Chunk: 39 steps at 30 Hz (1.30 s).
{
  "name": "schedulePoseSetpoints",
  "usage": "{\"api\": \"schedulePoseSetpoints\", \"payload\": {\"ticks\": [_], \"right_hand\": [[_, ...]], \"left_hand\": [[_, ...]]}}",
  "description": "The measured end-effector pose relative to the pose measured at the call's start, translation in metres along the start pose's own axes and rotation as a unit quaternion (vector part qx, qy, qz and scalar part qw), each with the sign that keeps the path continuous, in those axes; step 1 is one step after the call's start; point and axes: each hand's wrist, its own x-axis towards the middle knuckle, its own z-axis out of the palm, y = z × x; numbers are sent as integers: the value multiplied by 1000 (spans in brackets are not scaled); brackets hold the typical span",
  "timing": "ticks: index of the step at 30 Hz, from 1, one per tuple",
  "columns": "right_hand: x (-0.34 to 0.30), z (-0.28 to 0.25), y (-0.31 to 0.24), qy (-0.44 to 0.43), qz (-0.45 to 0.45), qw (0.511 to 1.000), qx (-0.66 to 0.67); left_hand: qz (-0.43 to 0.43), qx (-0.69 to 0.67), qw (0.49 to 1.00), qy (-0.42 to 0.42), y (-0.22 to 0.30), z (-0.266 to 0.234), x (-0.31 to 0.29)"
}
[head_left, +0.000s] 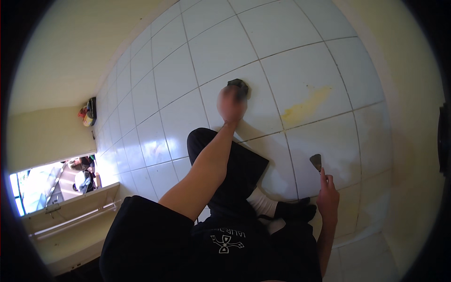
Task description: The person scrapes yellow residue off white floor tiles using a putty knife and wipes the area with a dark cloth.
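Note:
My left hand (pixel 232 104) reaches forward to the tiled floor (pixel 225 47), its fingers partly smeared by blur. It is closed on a dark, greenish-black pad or wadded cloth (pixel 238 86), pressed against a tile; the exact kind is unclear. On the right, my right hand (pixel 328 197) grips the handle of a putty knife (pixel 316 161), a scraper with a flat, dark, flared blade. The blade points forward, over the floor. A yellow smear (pixel 307 105) spreads over a tile between the two hands, beyond the putty knife.
My bent leg in dark trousers (pixel 221 164) and my dark shoe (pixel 293 210) are close by. Pale walls (pixel 408 141) bound the floor. At the far left stand a doorway (pixel 44 188), a pale door (pixel 75 225) and a red-and-yellow item (pixel 87 114) beside a dark one.

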Motion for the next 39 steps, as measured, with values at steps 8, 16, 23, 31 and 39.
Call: {"api": "schedulePoseSetpoints", "payload": {"ticks": [8,16,23,31,39], "right_hand": [[-26,15,-12,22,8,999,-35],[-44,32,-20,45,0,999,1],[-37,24,-13,86,5,996,5],[-22,21,0,157,41,987,13],[-11,21,6,144,125,980,51]], "left_hand": [[5,3,1000,3,-6,1,-3],[2,7,1000,-9,-2,4,-6],[12,16,1000,2,-5,3,-5],[14,24,999,21,-4,7,-4],[-4,31,1000,6,1,14,-8]]}}
